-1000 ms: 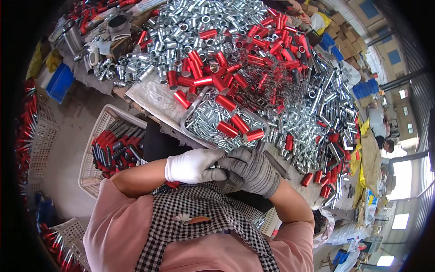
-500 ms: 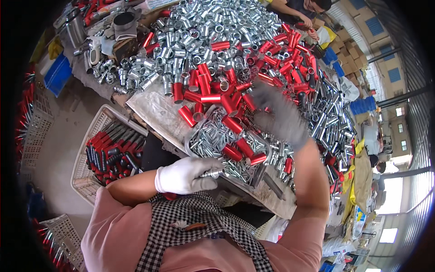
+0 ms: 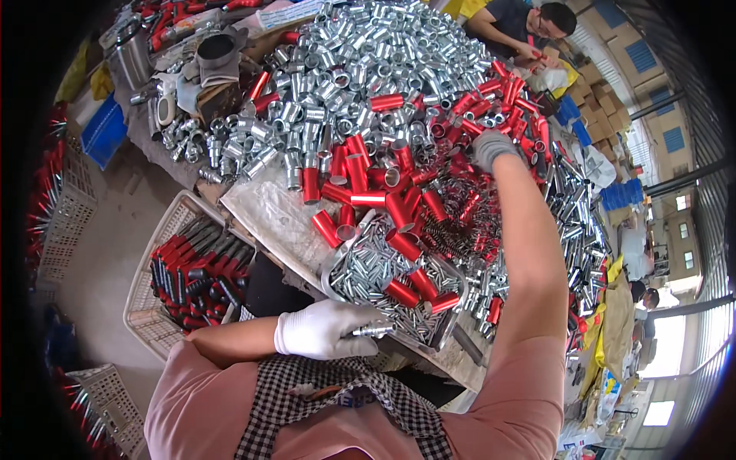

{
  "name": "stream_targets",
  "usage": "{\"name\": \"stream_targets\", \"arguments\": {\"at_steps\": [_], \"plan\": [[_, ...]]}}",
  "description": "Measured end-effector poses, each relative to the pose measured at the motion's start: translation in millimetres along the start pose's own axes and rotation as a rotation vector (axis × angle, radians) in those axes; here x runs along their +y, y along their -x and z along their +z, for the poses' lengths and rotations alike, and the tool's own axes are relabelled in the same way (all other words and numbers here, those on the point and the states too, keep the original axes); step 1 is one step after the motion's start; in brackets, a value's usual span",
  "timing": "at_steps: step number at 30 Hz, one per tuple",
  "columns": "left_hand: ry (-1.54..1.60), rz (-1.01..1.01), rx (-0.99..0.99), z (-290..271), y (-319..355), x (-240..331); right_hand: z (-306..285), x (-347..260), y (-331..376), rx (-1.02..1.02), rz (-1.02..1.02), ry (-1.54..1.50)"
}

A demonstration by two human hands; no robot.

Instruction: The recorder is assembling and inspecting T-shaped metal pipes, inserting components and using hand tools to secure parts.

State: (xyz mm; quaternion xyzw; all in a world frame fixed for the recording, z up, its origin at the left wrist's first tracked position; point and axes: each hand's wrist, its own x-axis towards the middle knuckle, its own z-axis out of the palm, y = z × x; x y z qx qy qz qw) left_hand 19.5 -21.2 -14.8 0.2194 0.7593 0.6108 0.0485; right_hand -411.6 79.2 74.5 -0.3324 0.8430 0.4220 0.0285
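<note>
My left hand (image 3: pixel 328 331), in a white glove, is closed around a small silver threaded metal fitting (image 3: pixel 374 330) in front of my apron. My right arm stretches far forward, and the grey-gloved right hand (image 3: pixel 493 149) touches the heap of red metal tubes (image 3: pixel 512 93); its fingertips are hidden, so its grip does not show. Dark coil springs (image 3: pixel 458 228) lie nearer to me than that hand. Between the hands sits a clear plastic tray (image 3: pixel 446 326) of small silver pins, with several red tubes lying on them.
A big mound of silver collars (image 3: pixel 368 54) covers the far part of the table. Long silver rods (image 3: pixel 566 211) are piled at the right. On the left stands a cream crate (image 3: pixel 138 303) of red and black parts. Another person (image 3: pixel 510 31) works at the far right.
My right hand has moved farther forward, from above the springs to the red tubes. The left hand has shifted slightly right and nearer to me, still holding the fitting.
</note>
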Motion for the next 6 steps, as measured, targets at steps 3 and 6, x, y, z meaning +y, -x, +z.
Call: {"name": "stream_targets", "arguments": {"at_steps": [3,6], "plan": [[-0.003,0.008,0.024,-4,-2,2,-13,19,23,0.409,0.153,-0.485],[0.014,-0.042,0.021,-9,-2,7,-1,26,71,0.572,0.106,-1.487]]}}
